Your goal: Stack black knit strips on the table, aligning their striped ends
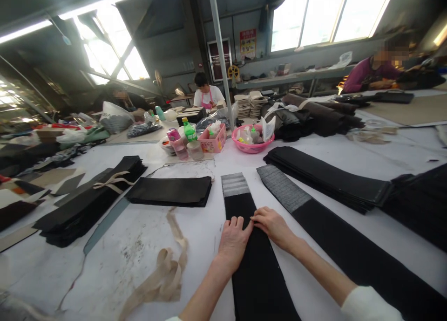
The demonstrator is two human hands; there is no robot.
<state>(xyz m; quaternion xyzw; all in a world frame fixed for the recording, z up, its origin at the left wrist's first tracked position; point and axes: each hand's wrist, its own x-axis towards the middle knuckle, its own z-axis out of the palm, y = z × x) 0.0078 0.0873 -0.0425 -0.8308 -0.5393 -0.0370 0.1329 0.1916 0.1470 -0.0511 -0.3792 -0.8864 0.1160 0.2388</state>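
Observation:
A long black fabric strip (pixel 258 265) with a pale grey striped end (pixel 234 185) lies before me on the white table. My left hand (pixel 234 241) rests on it, fingers curled and thumb stretched toward the strip's right edge. At that edge my right hand (pixel 273 224) is closed, thumb and fingertips pinched together. The fingertips of both hands almost meet there; any small piece between them is too small to make out. To the right lies a second black strip (pixel 349 242) with a grey patterned end (pixel 284 186).
Black stacks lie at right (pixel 328 176), at centre left (pixel 169 191), and at far left, tied with a beige band (pixel 113 181). Loose beige ribbon (pixel 167 274) curls on the white table (pixel 122 246). Behind are a pink basin (pixel 252 146), a pink box (pixel 213 141) and several people.

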